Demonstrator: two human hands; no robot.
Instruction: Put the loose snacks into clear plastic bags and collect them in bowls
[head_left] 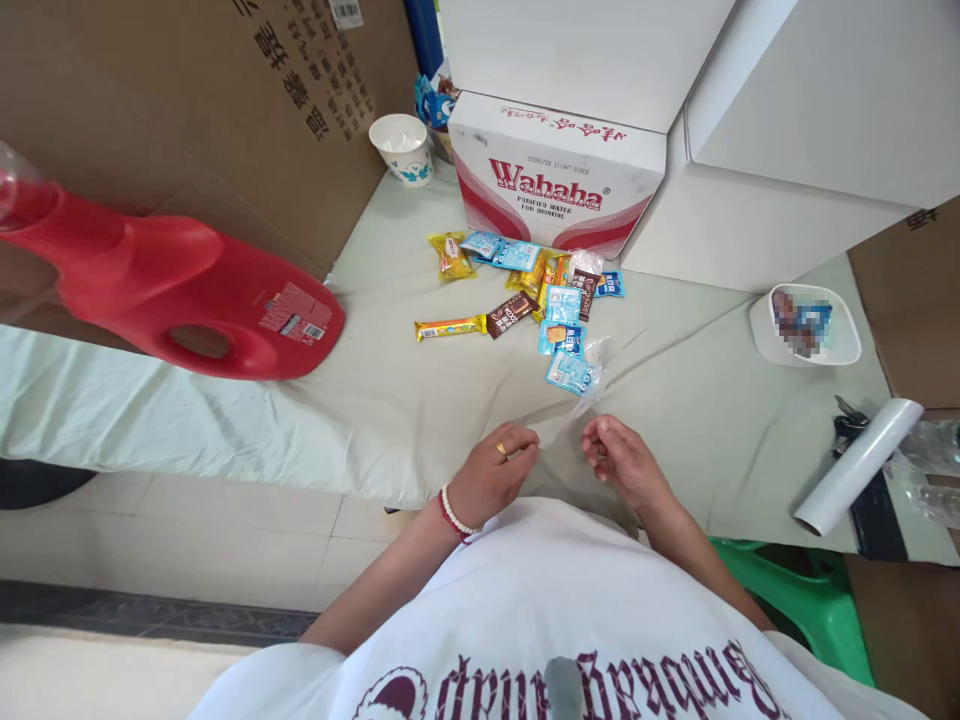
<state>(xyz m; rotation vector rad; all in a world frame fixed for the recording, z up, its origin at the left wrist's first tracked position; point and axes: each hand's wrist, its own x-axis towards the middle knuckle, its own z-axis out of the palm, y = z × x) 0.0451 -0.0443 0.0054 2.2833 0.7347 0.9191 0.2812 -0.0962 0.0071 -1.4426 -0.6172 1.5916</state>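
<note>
Well to the left of the Wahaha box [551, 190] is a large red bottle [135, 280], and just off the box's left side is a paper cup [403, 150]. A slim yellow stick pack [451, 328] lies in front of the box's left end, with a yellow packet [451, 256] closer to that corner. The left hand [501, 462] is well in front of the box, its thumb and fingers pinching one end of a clear plastic piece [574, 410]. A brown packet [512, 314] lies in front of the box's middle. The plastic stretches from the left hand toward the box, its far end beside a light-blue packet [570, 373] in front of the box. The right hand [619, 460], in front of the box's right end, has loosely curled fingers; I cannot tell whether they touch the plastic. Right of the box are a white tub [844, 338] and, nearer the person, a white roll [859, 468].
</note>
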